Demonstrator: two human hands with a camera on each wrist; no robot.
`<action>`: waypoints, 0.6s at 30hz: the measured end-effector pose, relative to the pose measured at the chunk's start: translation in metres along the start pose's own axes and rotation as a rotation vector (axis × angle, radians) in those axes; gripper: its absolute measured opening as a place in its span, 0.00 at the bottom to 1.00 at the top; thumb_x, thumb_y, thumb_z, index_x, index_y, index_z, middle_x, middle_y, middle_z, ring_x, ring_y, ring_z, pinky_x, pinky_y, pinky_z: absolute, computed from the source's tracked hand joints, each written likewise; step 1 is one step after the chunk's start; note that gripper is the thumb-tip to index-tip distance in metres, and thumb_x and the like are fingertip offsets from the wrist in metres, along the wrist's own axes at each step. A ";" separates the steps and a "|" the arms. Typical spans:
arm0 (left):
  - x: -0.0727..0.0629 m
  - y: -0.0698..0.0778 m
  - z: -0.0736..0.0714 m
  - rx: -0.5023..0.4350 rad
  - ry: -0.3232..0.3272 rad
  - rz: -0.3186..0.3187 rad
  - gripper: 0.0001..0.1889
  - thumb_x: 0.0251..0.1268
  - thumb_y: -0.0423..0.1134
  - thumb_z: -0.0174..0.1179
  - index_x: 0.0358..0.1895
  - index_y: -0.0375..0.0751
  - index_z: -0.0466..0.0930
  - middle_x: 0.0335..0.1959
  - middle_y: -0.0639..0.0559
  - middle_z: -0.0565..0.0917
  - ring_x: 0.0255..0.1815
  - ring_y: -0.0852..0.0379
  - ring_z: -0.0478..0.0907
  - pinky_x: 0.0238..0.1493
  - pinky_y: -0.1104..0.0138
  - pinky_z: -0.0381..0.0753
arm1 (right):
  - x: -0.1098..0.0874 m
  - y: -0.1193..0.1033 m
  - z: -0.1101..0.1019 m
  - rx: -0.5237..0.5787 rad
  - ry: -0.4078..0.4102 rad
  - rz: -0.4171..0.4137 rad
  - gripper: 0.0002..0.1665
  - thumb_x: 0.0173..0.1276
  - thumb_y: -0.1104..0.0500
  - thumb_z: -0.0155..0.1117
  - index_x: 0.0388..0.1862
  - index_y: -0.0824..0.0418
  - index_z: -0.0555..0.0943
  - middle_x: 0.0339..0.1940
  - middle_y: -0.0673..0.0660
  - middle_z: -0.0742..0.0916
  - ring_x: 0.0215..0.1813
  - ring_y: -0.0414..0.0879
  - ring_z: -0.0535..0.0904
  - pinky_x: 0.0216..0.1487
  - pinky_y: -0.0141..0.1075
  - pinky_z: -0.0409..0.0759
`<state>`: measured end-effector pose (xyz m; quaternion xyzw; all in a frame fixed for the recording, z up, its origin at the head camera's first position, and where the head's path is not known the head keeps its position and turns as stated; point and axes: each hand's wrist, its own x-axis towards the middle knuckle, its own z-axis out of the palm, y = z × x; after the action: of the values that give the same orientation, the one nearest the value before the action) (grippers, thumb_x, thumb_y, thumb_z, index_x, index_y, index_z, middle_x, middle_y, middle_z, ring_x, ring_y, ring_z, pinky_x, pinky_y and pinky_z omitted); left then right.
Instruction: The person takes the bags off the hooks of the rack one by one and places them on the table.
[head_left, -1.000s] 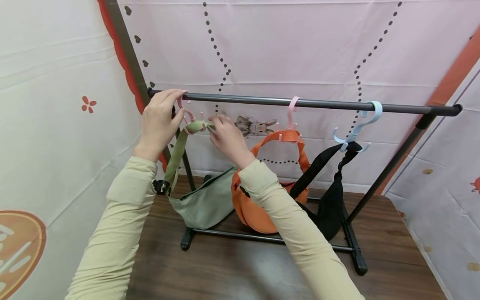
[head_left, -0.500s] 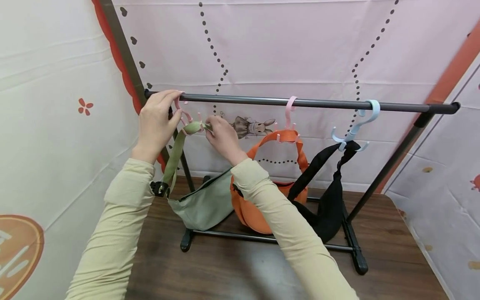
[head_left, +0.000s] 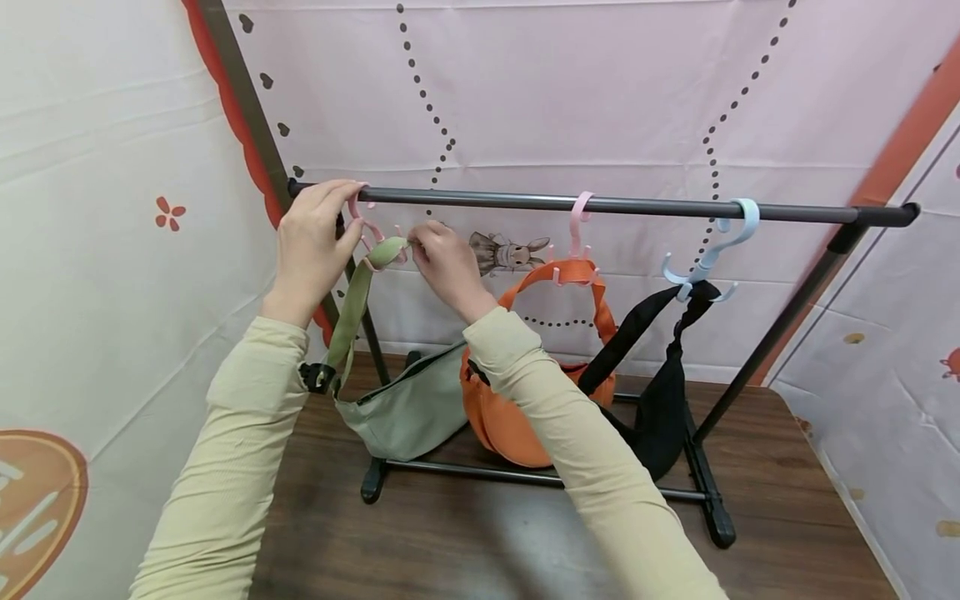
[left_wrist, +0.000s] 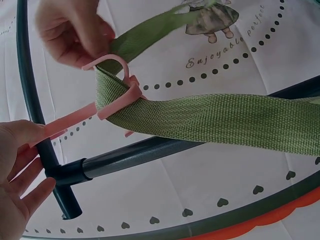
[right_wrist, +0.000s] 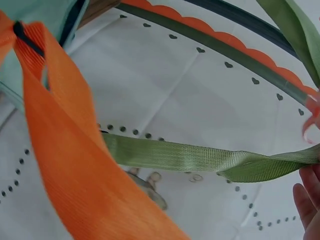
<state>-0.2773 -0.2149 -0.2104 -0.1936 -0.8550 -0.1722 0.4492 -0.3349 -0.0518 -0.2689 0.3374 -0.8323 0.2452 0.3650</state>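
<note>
At the rail's left end my left hand [head_left: 311, 250] pinches the upper part of a pink hook [left_wrist: 70, 120] between thumb and finger; its other fingers are spread in the left wrist view. A green bag strap [left_wrist: 215, 117] runs over the hook's prongs. Just right of those prongs, my right hand [head_left: 448, 265] pinches the strap, and its fingers [right_wrist: 310, 185] show at the edge of the right wrist view. From this strap hangs a pale grey-green bag [head_left: 412, 412], its lower part near the rack's base.
A black rail [head_left: 480, 199] spans the rack. An orange bag [head_left: 504, 421] hangs from a second pink hook [head_left: 577, 223], beside the right forearm. Farther right, a black bag [head_left: 660, 412] hangs from a light blue hook [head_left: 738, 233]. Printed cloth [head_left: 585, 92] stands behind, above a wooden surface [head_left: 450, 542].
My right hand has lifted the strap slightly at the hook's prongs. The left hand keeps its grip on the hook. The head view has shifted a little.
</note>
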 end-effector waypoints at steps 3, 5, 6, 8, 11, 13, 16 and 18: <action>0.000 0.000 0.000 0.004 0.000 0.000 0.17 0.57 0.29 0.58 0.51 0.35 0.77 0.49 0.42 0.79 0.54 0.45 0.72 0.53 0.55 0.72 | 0.005 -0.002 -0.006 -0.005 0.000 -0.016 0.11 0.66 0.65 0.51 0.39 0.61 0.82 0.39 0.54 0.84 0.38 0.42 0.79 0.34 0.30 0.77; 0.000 0.000 0.000 0.007 -0.002 -0.001 0.17 0.57 0.29 0.58 0.52 0.35 0.77 0.50 0.42 0.79 0.54 0.45 0.72 0.53 0.55 0.72 | 0.007 -0.003 -0.010 -0.018 -0.004 -0.025 0.12 0.67 0.65 0.50 0.39 0.60 0.82 0.40 0.53 0.84 0.39 0.42 0.79 0.35 0.31 0.77; 0.000 0.000 0.000 0.008 -0.002 0.000 0.17 0.57 0.29 0.58 0.52 0.35 0.77 0.49 0.42 0.79 0.54 0.45 0.72 0.53 0.55 0.72 | 0.008 -0.004 -0.011 -0.028 -0.004 -0.029 0.12 0.67 0.65 0.50 0.39 0.60 0.82 0.40 0.53 0.84 0.40 0.42 0.79 0.35 0.31 0.77; 0.000 0.000 0.000 0.007 -0.005 -0.001 0.17 0.57 0.30 0.58 0.52 0.35 0.77 0.50 0.42 0.79 0.54 0.45 0.72 0.53 0.55 0.71 | 0.009 -0.004 -0.013 -0.058 0.004 -0.042 0.12 0.66 0.65 0.50 0.38 0.60 0.83 0.39 0.52 0.84 0.40 0.42 0.80 0.36 0.31 0.77; 0.000 0.000 0.000 0.003 -0.006 -0.002 0.17 0.58 0.30 0.58 0.52 0.35 0.77 0.49 0.42 0.79 0.54 0.45 0.72 0.53 0.55 0.71 | 0.009 -0.005 -0.015 -0.094 0.025 -0.058 0.11 0.66 0.65 0.51 0.38 0.61 0.83 0.38 0.53 0.84 0.39 0.43 0.80 0.36 0.32 0.78; 0.000 0.000 0.000 0.002 -0.007 -0.004 0.17 0.57 0.30 0.59 0.52 0.35 0.77 0.49 0.42 0.79 0.54 0.45 0.72 0.53 0.55 0.71 | 0.009 -0.006 -0.016 -0.109 0.049 -0.069 0.11 0.65 0.65 0.52 0.37 0.61 0.83 0.37 0.53 0.84 0.38 0.44 0.79 0.35 0.32 0.78; 0.000 0.001 0.000 0.006 -0.010 -0.005 0.17 0.57 0.30 0.59 0.52 0.35 0.77 0.49 0.43 0.79 0.54 0.45 0.71 0.53 0.55 0.71 | 0.011 -0.008 -0.018 -0.126 0.090 -0.084 0.11 0.65 0.65 0.52 0.36 0.61 0.83 0.35 0.53 0.84 0.37 0.45 0.79 0.34 0.33 0.78; 0.000 0.001 0.000 0.008 -0.015 -0.007 0.17 0.57 0.30 0.59 0.52 0.35 0.77 0.50 0.42 0.79 0.54 0.45 0.71 0.53 0.54 0.71 | 0.012 -0.010 -0.019 -0.140 0.111 -0.095 0.11 0.65 0.65 0.52 0.35 0.61 0.83 0.34 0.53 0.84 0.35 0.45 0.80 0.34 0.33 0.78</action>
<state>-0.2770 -0.2137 -0.2104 -0.1901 -0.8598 -0.1690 0.4429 -0.3254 -0.0506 -0.2463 0.3362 -0.8089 0.1871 0.4446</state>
